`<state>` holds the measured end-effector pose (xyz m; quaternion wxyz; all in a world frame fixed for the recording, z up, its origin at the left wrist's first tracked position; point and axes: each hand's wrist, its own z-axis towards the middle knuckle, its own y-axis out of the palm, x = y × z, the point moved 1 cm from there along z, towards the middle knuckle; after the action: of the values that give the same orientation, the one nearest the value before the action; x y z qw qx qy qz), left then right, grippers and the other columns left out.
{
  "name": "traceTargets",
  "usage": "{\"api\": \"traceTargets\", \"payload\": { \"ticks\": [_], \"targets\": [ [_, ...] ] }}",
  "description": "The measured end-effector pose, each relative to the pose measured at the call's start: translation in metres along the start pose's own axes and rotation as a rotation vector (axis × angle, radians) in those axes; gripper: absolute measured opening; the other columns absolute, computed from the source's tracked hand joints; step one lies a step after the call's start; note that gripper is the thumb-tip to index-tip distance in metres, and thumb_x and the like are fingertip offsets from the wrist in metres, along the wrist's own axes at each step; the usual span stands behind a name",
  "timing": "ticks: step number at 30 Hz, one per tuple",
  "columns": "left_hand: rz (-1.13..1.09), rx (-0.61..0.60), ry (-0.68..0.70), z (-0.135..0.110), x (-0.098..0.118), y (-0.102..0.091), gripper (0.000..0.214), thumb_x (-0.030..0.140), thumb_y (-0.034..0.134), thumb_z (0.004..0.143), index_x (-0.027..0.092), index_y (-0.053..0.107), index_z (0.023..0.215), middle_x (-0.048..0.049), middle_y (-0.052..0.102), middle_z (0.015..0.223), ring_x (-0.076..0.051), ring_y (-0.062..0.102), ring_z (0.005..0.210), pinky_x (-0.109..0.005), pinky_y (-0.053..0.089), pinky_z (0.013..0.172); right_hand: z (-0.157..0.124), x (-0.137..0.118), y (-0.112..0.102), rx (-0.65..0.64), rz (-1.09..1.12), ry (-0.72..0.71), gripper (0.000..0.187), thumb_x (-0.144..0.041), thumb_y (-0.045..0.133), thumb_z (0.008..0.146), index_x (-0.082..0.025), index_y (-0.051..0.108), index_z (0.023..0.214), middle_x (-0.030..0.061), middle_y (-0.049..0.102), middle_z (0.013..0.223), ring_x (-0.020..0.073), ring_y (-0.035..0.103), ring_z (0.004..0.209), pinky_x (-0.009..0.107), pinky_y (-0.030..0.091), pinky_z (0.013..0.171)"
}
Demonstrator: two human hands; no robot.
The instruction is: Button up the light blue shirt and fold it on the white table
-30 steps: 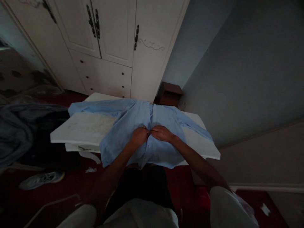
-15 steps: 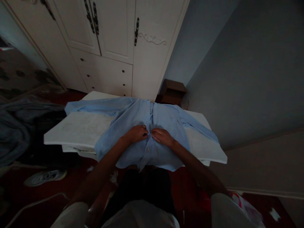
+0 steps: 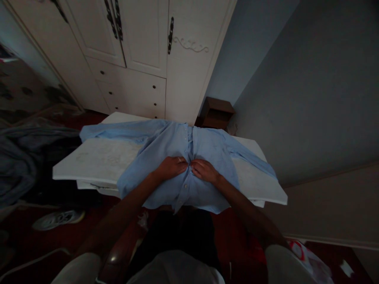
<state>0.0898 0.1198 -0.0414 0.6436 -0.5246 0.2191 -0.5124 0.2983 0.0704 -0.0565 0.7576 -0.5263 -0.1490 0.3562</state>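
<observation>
A light blue button-up shirt (image 3: 160,146) lies spread face up across a white table (image 3: 97,156), its sleeves stretched out to both sides. My left hand (image 3: 174,166) pinches the shirt's front edge near the middle, a ring showing on one finger. Close against it, my right hand (image 3: 204,170) grips the opposite front edge. Fingertips of both hands meet at the placket. Whether a button is between them is hidden. Below the hands, a button (image 3: 185,185) shows on the front strip, and the upper front is parted.
Behind the table stands a white wardrobe (image 3: 142,59) with drawers. A small brown box-like cabinet (image 3: 218,112) sits by the wall. Dark grey clothing (image 3: 17,165) is heaped at the left; a shoe (image 3: 57,219) and a plastic bag (image 3: 310,262) lie on the red floor.
Both hands stay at the shirt's front and have come slightly closer together, with the left fingers reaching further to the right. The view has shifted a little.
</observation>
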Motion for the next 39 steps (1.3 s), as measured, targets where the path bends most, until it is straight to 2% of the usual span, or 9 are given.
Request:
{"api": "traceTargets", "payload": {
  "ticks": [7,11,16,27,31,34,39],
  "targets": [
    [0.188,0.141,0.141,-0.0040,-0.0009,0.0079,0.028,0.022,0.041,0.098,0.018,0.068,0.104,-0.0065,0.071,0.097,-0.015,0.066,0.080,-0.024,0.051,0.068,0.0004,-0.0018,-0.0004,0.175,-0.091,-0.101,0.023,-0.022,0.040,0.098,-0.017,0.062,0.101,0.0105,0.069,0.099,0.0191,0.066,0.090,0.034,0.058,0.081],
    [0.065,0.187,0.113,-0.0042,-0.0030,0.0097,0.027,0.028,0.044,0.097,0.018,0.069,0.099,-0.0044,0.072,0.096,-0.013,0.067,0.081,-0.023,0.052,0.069,0.0020,-0.0037,-0.0025,0.185,-0.132,-0.100,0.022,-0.022,0.041,0.098,-0.019,0.063,0.101,0.0089,0.070,0.097,0.0181,0.067,0.090,0.032,0.059,0.080],
    [-0.133,0.214,0.087,-0.0029,-0.0052,0.0089,0.027,0.030,0.047,0.096,0.018,0.071,0.095,-0.0040,0.073,0.094,-0.013,0.068,0.086,-0.023,0.052,0.078,0.0041,-0.0056,-0.0044,0.160,-0.144,-0.098,0.022,-0.022,0.042,0.098,-0.018,0.064,0.099,0.0090,0.072,0.098,0.0174,0.068,0.090,0.031,0.058,0.079],
    [-0.193,0.124,0.029,-0.0029,-0.0067,0.0102,0.025,0.029,0.049,0.095,0.019,0.071,0.098,-0.0047,0.072,0.097,-0.015,0.067,0.089,-0.026,0.051,0.080,0.0054,-0.0049,-0.0048,0.132,-0.157,-0.082,0.018,-0.023,0.045,0.097,-0.019,0.063,0.098,0.0060,0.074,0.097,0.0156,0.069,0.081,0.028,0.055,0.073],
    [-0.284,0.134,0.033,-0.0018,-0.0069,0.0103,0.023,0.027,0.051,0.094,0.017,0.071,0.097,-0.0060,0.073,0.096,-0.015,0.067,0.090,-0.027,0.051,0.083,0.0053,-0.0041,-0.0043,0.153,-0.145,-0.087,0.017,-0.025,0.047,0.097,-0.019,0.063,0.095,0.0059,0.074,0.093,0.0161,0.069,0.078,0.029,0.054,0.072],
    [-0.387,0.145,-0.036,-0.0009,-0.0068,0.0089,0.019,0.025,0.055,0.091,0.018,0.072,0.095,-0.0045,0.074,0.094,-0.015,0.067,0.089,-0.027,0.050,0.085,0.0057,-0.0037,-0.0038,0.161,-0.126,-0.089,0.017,-0.026,0.047,0.097,-0.019,0.063,0.095,0.0061,0.074,0.092,0.0161,0.069,0.081,0.029,0.054,0.074],
    [-0.504,0.060,-0.158,0.0004,-0.0052,0.0058,0.016,0.023,0.056,0.088,0.019,0.072,0.091,-0.0018,0.075,0.090,-0.014,0.068,0.083,-0.026,0.051,0.081,0.0072,-0.0040,-0.0040,0.185,-0.069,-0.118,0.014,-0.022,0.049,0.095,-0.019,0.062,0.095,0.0064,0.073,0.090,0.0152,0.068,0.081,0.027,0.054,0.075]
  ]
}}
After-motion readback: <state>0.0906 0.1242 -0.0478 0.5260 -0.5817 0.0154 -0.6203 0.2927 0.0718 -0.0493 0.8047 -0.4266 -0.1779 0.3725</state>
